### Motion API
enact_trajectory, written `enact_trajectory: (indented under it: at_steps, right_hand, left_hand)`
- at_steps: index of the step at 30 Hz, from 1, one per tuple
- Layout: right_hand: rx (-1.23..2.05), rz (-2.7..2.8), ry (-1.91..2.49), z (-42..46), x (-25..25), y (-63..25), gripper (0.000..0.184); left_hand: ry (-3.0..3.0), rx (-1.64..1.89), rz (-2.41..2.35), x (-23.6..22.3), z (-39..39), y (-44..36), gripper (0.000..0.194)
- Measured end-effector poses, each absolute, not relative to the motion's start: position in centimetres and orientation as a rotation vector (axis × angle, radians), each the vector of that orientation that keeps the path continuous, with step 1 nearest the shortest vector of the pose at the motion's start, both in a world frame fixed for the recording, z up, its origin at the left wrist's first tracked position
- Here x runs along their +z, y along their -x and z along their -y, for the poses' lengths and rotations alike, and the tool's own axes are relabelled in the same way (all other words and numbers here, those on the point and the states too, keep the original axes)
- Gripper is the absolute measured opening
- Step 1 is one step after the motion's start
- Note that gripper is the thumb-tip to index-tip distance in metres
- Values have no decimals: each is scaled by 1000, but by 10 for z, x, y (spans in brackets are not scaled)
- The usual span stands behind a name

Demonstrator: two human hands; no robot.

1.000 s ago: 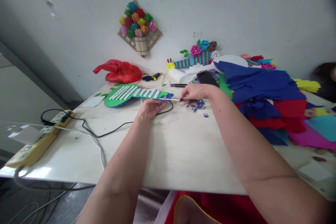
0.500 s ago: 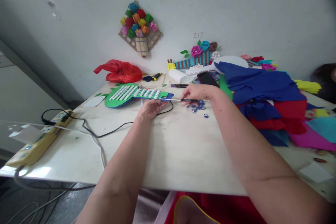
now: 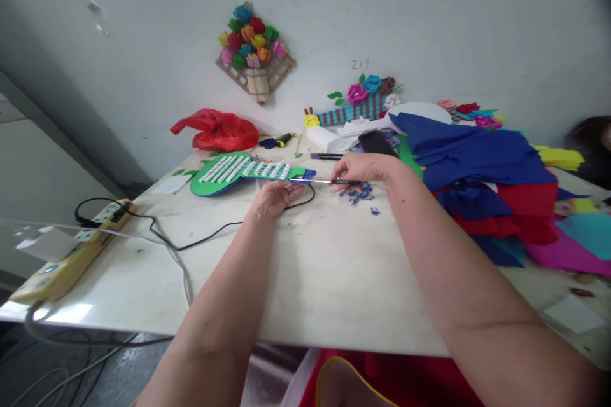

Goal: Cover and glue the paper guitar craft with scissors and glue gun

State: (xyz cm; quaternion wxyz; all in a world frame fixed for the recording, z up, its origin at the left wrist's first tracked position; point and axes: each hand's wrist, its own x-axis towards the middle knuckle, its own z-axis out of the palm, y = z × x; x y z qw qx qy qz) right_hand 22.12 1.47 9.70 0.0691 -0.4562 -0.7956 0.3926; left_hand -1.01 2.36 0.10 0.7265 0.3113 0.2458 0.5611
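A green guitar-shaped paper craft (image 3: pixel 224 175) with white woven strips and a blue tip lies on the white table (image 3: pixel 296 267). My left hand (image 3: pixel 273 196) holds its blue end, fingers curled under it. My right hand (image 3: pixel 360 168) is closed on a thin scissors-like tool (image 3: pixel 319 182), whose silver blade points left at the blue tip. Blue paper scraps (image 3: pixel 357 193) lie just below my right hand.
A black cable (image 3: pixel 191 238) runs from a yellow power strip (image 3: pixel 71 254) at the left edge. A red plastic bag (image 3: pixel 217 130), scissors, pens and a white roll sit at the back. A heap of blue, red and pink paper (image 3: pixel 482 178) fills the right side.
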Motion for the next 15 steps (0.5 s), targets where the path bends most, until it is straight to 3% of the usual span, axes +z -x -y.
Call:
enact_trajectory:
  at_steps: [15]
  right_hand:
    - [1064,2445,1503,-8,107,-216,45]
  left_hand:
    - [-736,1247,-570,1,-23,9,34]
